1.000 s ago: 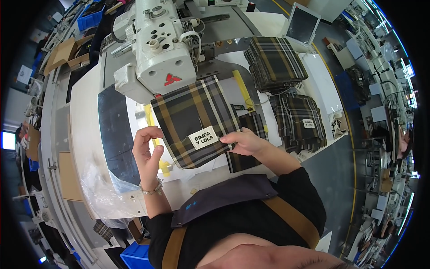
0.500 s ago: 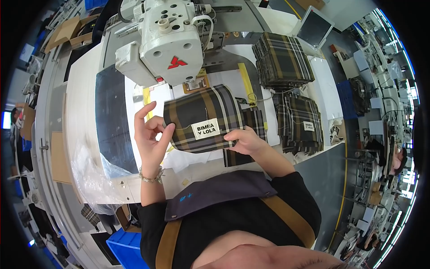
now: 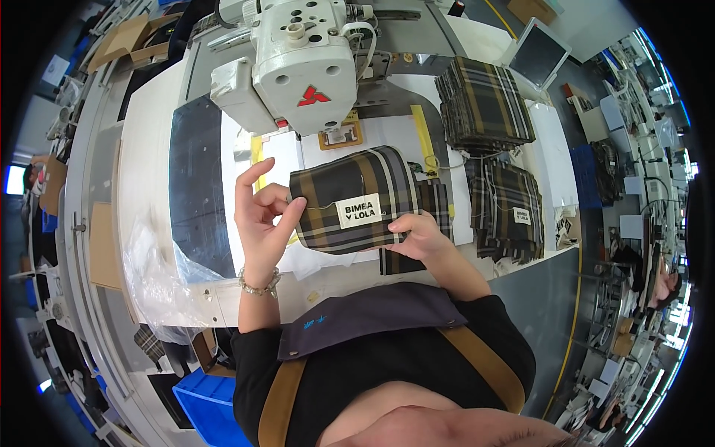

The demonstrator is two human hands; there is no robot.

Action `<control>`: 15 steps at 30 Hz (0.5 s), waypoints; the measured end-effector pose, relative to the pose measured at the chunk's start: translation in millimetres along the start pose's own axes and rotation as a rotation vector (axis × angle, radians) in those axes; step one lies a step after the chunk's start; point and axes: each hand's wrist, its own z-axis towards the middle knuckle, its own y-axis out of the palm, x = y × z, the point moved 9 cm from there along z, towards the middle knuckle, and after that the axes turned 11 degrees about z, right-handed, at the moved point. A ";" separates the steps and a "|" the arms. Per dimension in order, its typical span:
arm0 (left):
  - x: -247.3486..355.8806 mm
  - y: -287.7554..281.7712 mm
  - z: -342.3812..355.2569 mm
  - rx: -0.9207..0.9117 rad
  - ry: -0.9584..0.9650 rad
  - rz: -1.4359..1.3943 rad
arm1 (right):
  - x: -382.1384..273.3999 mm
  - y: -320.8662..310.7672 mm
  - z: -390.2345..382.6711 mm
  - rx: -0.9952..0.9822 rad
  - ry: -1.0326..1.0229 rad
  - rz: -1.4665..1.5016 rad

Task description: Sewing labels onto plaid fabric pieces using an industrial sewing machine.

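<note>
I hold a dark plaid fabric piece with a white label (image 3: 324,171) in front of the white sewing machine (image 3: 298,78). My left hand (image 3: 264,212) grips its left edge between thumb and fingers, index finger raised. My right hand (image 3: 421,237) grips its lower right corner, thumb on top. The piece is slightly bowed, with loose threads across it. Behind its right side lie more plaid pieces (image 3: 433,201). A small yellow-framed plate (image 3: 339,136) sits under the machine head.
Two plaid stacks (image 3: 484,100), (image 3: 503,208) stand at the right, near a small screen (image 3: 536,54). A dark glossy plate (image 3: 196,190) and crumpled plastic (image 3: 153,276) are at the left. A blue crate (image 3: 201,406) is below, cardboard boxes (image 3: 119,41) at upper left.
My left hand has risen from beside the piece and taken its left edge. The piece has dropped away from the machine head and bowed, uncovering the yellow-framed plate. My right hand keeps its grip.
</note>
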 end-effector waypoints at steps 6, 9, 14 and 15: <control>-2.5 3.5 1.3 -0.015 0.004 -0.008 | -1.5 -9.6 -2.9 0.054 -0.034 0.005; -6.5 6.0 0.8 -0.031 -0.015 0.001 | -2.1 -5.6 -3.4 0.028 -0.044 -0.011; -7.0 12.3 -2.3 -0.068 -0.035 0.015 | -2.9 -5.3 -8.5 -0.018 -0.055 0.066; -5.0 11.9 -2.8 -0.057 -0.016 0.040 | -2.5 -3.6 -8.9 -0.016 -0.055 0.067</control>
